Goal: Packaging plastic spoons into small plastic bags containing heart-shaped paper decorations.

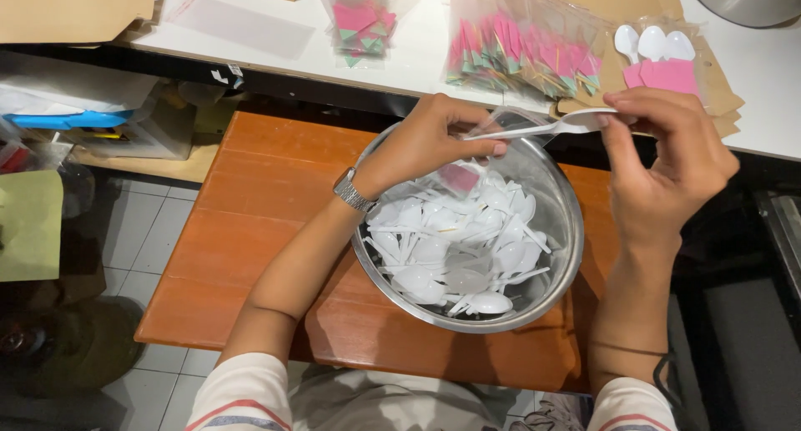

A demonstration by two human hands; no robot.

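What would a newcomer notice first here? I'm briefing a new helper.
A steel bowl heaped with white plastic spoons sits on an orange-brown table. Above it, the left hand and right hand hold one spoon. Behind lie bags of pink packets.

Clear pink-and-green packets on white table, spoon packet right, smaller packet left

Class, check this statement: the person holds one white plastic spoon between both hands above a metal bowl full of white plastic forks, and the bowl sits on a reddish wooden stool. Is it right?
Not quite. The metal bowl holds white plastic spoons, not forks; the head view shows their rounded bowls. The rest stands: the left hand and right hand hold one white spoon above the bowl, which sits on the reddish wooden stool.
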